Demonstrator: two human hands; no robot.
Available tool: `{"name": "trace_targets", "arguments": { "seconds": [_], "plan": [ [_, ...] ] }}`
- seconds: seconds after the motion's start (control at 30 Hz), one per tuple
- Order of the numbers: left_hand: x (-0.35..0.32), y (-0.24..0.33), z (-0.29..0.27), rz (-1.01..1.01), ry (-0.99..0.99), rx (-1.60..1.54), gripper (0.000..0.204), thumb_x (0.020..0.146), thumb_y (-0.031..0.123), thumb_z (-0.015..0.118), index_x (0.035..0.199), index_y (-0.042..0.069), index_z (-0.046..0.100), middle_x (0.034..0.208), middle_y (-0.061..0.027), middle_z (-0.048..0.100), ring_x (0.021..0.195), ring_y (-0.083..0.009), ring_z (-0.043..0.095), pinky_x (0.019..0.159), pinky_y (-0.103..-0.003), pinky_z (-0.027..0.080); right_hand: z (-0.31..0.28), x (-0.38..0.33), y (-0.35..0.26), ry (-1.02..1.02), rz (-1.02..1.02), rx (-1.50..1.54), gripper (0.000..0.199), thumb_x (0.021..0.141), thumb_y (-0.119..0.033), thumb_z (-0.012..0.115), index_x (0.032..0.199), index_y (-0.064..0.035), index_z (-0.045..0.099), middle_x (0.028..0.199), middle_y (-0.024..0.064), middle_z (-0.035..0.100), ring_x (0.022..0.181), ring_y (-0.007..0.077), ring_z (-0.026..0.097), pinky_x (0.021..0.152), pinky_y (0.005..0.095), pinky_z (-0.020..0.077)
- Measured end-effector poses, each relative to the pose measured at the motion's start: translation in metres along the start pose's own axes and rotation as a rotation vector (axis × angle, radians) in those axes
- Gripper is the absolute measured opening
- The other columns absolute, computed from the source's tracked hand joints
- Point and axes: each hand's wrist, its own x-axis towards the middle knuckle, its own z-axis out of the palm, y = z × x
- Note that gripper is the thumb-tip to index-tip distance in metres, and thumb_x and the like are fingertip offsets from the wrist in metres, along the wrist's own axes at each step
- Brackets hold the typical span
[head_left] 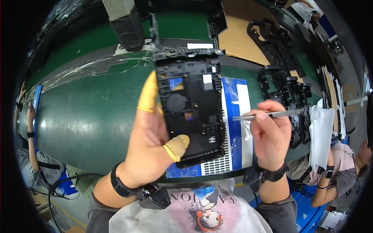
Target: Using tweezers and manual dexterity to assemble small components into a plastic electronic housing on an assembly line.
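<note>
My left hand (pixel 149 136), with yellow finger cots on several fingers, grips a black moulded plastic housing (pixel 198 101) by its left side. The thumb lies over the lower face of the part; the other fingers go behind it. An open frame (pixel 213 29) rises from the housing's far end. Small white, blue and copper-coloured patches show on the housing. To its right, my right hand (pixel 272 132) pinches a pair of metal tweezers (pixel 268 115), whose tips point left toward the housing without touching it. Beneath lies a blue-bordered sheet (pixel 233 143) with rows of small black pieces.
Several black plastic housings (pixel 287 93) are heaped at right, beside white papers (pixel 321 120). A dark post (pixel 128 33) stands at the far left of the green table (pixel 85 120). Brown cardboard (pixel 241 37) lies behind. Other people sit at both sides.
</note>
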Motion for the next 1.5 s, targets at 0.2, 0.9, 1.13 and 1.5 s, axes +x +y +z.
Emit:
{"name": "trace_targets", "arguments": {
  "seconds": [0.2, 0.9, 1.13, 1.5],
  "plan": [
    [0.009, 0.009, 0.002, -0.003, 0.073, -0.132, 0.088, 0.061, 0.002, 0.063, 0.130, 0.008, 0.008, 0.123, -0.0149, 0.030, 0.113, -0.0261, 0.034, 0.093, -0.038, 0.030, -0.020, 0.008, 0.027, 0.057, 0.145, -0.173, 0.009, 0.072, 0.002, 0.055, 0.081, 0.0006, 0.054, 0.066, 0.0073, 0.058, 0.048, 0.0038, 0.046, 0.039, 0.0130, 0.0315],
    [0.011, -0.001, 0.001, -0.184, 0.239, -0.292, 0.040, 0.084, 0.013, 0.041, 0.121, 0.006, 0.029, 0.109, -0.0104, 0.047, 0.097, -0.0189, 0.050, 0.081, -0.032, 0.043, -0.021, 0.006, 0.019, -0.009, 0.196, 0.055, 0.010, 0.072, 0.005, 0.051, 0.082, 0.0029, 0.053, 0.066, 0.0149, 0.057, 0.044, 0.0058, 0.041, 0.039, 0.0151, 0.0278],
    [0.005, -0.003, 0.007, -0.270, 0.165, -0.297, 0.045, 0.084, 0.021, 0.041, 0.123, 0.005, 0.027, 0.115, -0.0109, 0.043, 0.104, -0.0205, 0.045, 0.087, -0.034, 0.038, 0.033, -0.020, 0.011, -0.088, 0.073, 0.068, 0.015, 0.069, 0.005, 0.057, 0.084, 0.0029, 0.053, 0.072, 0.0103, 0.058, 0.056, 0.0081, 0.050, 0.047, 0.0167, 0.0344],
    [0.002, -0.001, 0.005, -0.272, 0.140, -0.436, 0.042, 0.086, 0.009, 0.037, 0.125, 0.005, 0.023, 0.113, -0.0106, 0.043, 0.100, -0.0182, 0.047, 0.083, -0.030, 0.041, 0.040, -0.019, 0.025, -0.131, -0.011, 0.075, 0.012, 0.072, 0.005, 0.056, 0.083, 0.0048, 0.052, 0.077, 0.0112, 0.056, 0.070, 0.0143, 0.057, 0.064, 0.0221, 0.0461]
  ]
}}
